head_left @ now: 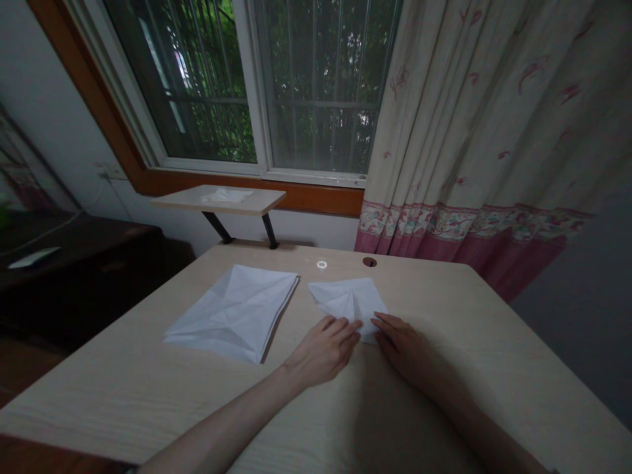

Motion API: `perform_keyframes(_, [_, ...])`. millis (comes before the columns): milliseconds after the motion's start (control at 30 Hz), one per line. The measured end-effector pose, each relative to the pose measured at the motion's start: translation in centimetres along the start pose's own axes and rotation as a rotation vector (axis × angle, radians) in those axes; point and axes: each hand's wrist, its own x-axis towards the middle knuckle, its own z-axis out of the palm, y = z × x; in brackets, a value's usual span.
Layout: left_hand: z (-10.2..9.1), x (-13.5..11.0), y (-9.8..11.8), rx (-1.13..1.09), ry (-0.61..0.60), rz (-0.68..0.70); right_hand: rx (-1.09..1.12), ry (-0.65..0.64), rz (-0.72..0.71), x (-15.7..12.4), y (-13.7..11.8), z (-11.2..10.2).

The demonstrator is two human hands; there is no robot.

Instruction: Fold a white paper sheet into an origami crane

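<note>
And here's the white sheet [359,303], folded and lying on the pale desk [123,388]! One corner points out to the left, the far edge runs across to a second corner, and the right edge slants back down from there. Look at those creases, fanning out from a small peak near the middle! The near side is partly covered, with just a pale patch showing at the bottom.

The dim room before me: pale wooden desk [306,428], sliding window [320,72] with greenery [212,125] beyond, orange-brown window surround [320,204]. To my right, a pink-hemmed floral curtain [464,131]; to my left, a dark, low cabinet [108,257]
</note>
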Motion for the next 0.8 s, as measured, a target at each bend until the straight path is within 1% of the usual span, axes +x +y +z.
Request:
perform_keyframes(200, [0.5,-0.1,-0.5,-0.020,-0.017,-0.056,0.011,0.005,-0.003,0.2,-0.2,0.0])
perform_keyframes(400, [0.7,-0.1,-0.9,-0.037,-0.014,-0.079,-0.008,-0.006,-0.037,0.2,-0.5,-0.6])
perform_keyframes(533, [0.9,-0.3,-0.9,-0.039,-0.013,-0.093,-0.084,-0.030,-0.061,-0.3,-0.9,-0.8])
perform_keyframes(633, [1.2,-0.4,-1.0,-0.043,-0.007,-0.101,-0.160,-0.014,-0.067,-0.7,-1.3,-0.7])
perform_keyframes(733, [1.5,-0.5,-1.2,-0.072,-0.003,-0.105,-0.212,-0.012,-0.106,-0.9,-1.8,-0.8])
perform_keyframes(800, [1.6,-0.6,-1.4,-0.102,-0.006,-0.106,-0.237,-0.034,-0.137,-0.9,-2.2,-1.2])
